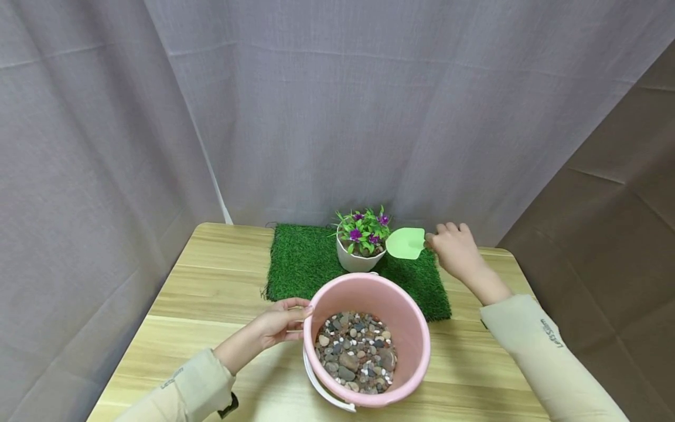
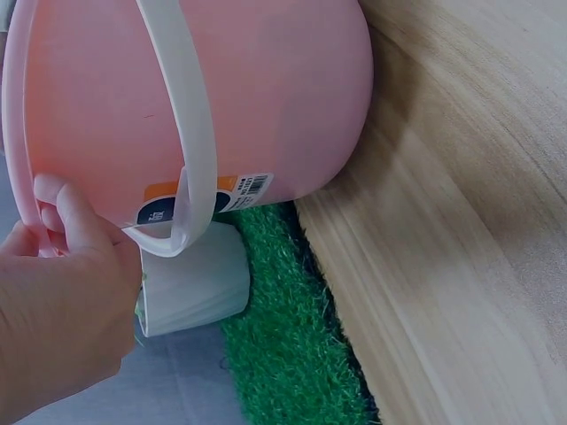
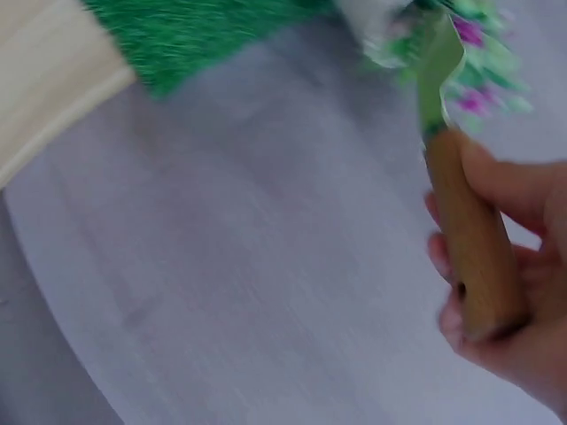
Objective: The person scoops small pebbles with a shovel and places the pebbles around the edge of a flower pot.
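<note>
A pink bucket (image 1: 416,328) with a white handle (image 2: 190,115) stands at the table's front, pebbles (image 1: 358,351) covering its bottom. My left hand (image 1: 279,325) pinches the bucket's rim on the left side, thumb and fingers on either side of it in the left wrist view. In my right hand (image 1: 456,249) is a small garden trowel with a light green blade (image 1: 406,243); the fingers wrap its wooden handle (image 3: 474,239). The blade is beside a white flowerpot (image 1: 355,261) holding a leafy plant with purple flowers (image 1: 364,231). Whether blade and pot touch, I cannot tell.
A green artificial grass mat (image 1: 300,264) lies under the pot, at the back of the wooden table (image 1: 221,275). Grey curtain cloth (image 1: 327,117) hangs close behind the table, and a darker brown cloth (image 1: 606,223) is on the right.
</note>
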`<state>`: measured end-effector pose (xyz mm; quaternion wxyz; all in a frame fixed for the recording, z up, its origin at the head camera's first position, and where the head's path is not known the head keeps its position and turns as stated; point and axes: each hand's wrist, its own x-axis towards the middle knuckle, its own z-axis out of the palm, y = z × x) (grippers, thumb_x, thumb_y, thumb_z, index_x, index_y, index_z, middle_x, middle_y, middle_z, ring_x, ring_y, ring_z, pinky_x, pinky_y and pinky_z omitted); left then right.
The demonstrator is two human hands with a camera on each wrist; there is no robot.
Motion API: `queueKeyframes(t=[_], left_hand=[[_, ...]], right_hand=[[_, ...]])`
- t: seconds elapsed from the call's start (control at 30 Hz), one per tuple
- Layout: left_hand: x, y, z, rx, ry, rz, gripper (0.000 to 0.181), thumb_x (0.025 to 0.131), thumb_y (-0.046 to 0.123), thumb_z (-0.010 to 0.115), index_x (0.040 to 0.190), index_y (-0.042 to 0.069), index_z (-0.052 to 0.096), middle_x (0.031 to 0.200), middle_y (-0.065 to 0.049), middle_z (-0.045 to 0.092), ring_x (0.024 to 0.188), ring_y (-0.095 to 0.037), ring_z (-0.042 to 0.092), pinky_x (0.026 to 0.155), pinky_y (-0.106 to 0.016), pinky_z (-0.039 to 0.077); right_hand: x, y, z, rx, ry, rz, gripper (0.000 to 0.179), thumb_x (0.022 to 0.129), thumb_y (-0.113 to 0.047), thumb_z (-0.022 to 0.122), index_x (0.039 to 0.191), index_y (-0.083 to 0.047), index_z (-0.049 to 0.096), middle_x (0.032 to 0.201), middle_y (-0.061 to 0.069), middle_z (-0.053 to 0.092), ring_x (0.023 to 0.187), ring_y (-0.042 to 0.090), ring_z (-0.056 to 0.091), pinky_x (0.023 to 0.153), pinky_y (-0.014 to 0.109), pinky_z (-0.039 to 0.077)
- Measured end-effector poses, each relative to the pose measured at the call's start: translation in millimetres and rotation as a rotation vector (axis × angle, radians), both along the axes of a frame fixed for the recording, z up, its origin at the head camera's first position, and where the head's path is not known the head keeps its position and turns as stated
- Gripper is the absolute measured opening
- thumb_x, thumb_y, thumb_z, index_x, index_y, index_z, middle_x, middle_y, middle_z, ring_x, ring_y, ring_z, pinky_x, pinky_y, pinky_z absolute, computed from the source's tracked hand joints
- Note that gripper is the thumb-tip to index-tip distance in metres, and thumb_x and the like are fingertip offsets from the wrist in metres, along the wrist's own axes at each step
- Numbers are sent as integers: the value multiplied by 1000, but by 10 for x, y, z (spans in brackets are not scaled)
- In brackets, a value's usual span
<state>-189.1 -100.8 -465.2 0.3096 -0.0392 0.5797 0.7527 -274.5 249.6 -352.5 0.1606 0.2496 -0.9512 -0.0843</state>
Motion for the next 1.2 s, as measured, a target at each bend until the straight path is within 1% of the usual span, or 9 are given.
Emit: queueKeyframes(t=[0.17, 0.3, 0.43, 0.53, 0.67, 0.87, 0.93, 1.03, 1.2], left_hand=[[-18, 11, 3, -1, 4, -10, 15, 92, 9, 56, 107, 7, 54, 78, 3, 64, 69, -5, 63, 66, -18, 60], [-26, 1, 34, -1, 12, -20, 14, 93, 7, 53, 107, 7, 54, 78, 3, 64, 70, -5, 63, 66, -18, 60], [-46, -9, 67, -5, 10, -31, 14, 93, 6, 53, 107, 6, 54, 78, 2, 65, 70, -6, 64, 65, -18, 60], [-61, -12, 81, -21, 7, -40, 16, 93, 7, 54, 108, 4, 54, 78, 2, 65, 71, -7, 64, 66, -19, 60], [-59, -13, 80, -49, 0, -56, 23, 92, 9, 56, 113, 1, 52, 78, 3, 64, 72, -7, 63, 68, -20, 61], [-39, -2, 77, -67, -3, -65, 28, 92, 11, 56, 117, -2, 50, 77, 3, 64, 71, -6, 62, 67, -19, 60], [-37, -4, 79, -64, -5, -66, 28, 92, 11, 56, 117, -2, 50, 78, 3, 64, 72, -6, 62, 67, -19, 60], [-38, -10, 82, -55, -9, -65, 27, 92, 10, 56, 116, -1, 51, 78, 3, 63, 72, -6, 62, 67, -18, 60], [-43, -12, 89, -47, -15, -66, 25, 92, 11, 57, 114, 0, 52, 78, 3, 63, 71, -6, 61, 68, -19, 60]], right_hand=[[152, 70, 271, -126, -139, 85, 11, 81, -7, 70, 91, -11, 71, 80, 6, 65, 73, 27, 58, 60, 42, 46], [257, 90, 420, -174, -153, 207, 16, 77, -7, 74, 93, -9, 72, 83, 5, 68, 74, 24, 62, 59, 42, 52], [366, 45, 491, -209, -175, 292, 19, 75, -6, 75, 92, -9, 72, 82, 1, 68, 72, 16, 61, 59, 32, 52], [449, -44, 470, -213, -185, 352, 20, 73, -5, 76, 92, -10, 72, 82, -2, 67, 72, 12, 59, 60, 28, 49], [583, -206, 312, -171, -205, 388, 22, 71, -6, 77, 92, -12, 72, 81, -4, 64, 73, 11, 57, 64, 27, 46], [759, -465, -101, -34, -220, 425, 27, 69, -15, 77, 95, -16, 72, 82, -6, 64, 72, 7, 58, 63, 19, 32], [789, -535, -226, 14, -201, 455, 25, 70, -16, 77, 94, -17, 72, 81, -7, 63, 71, 6, 56, 61, 18, 30], [805, -614, -372, 92, -140, 494, 19, 71, -18, 77, 90, -18, 72, 79, -6, 61, 71, 8, 55, 60, 19, 33], [781, -671, -543, 194, -42, 508, 15, 71, -26, 76, 83, -20, 70, 74, -6, 57, 68, 10, 56, 62, 23, 40]])
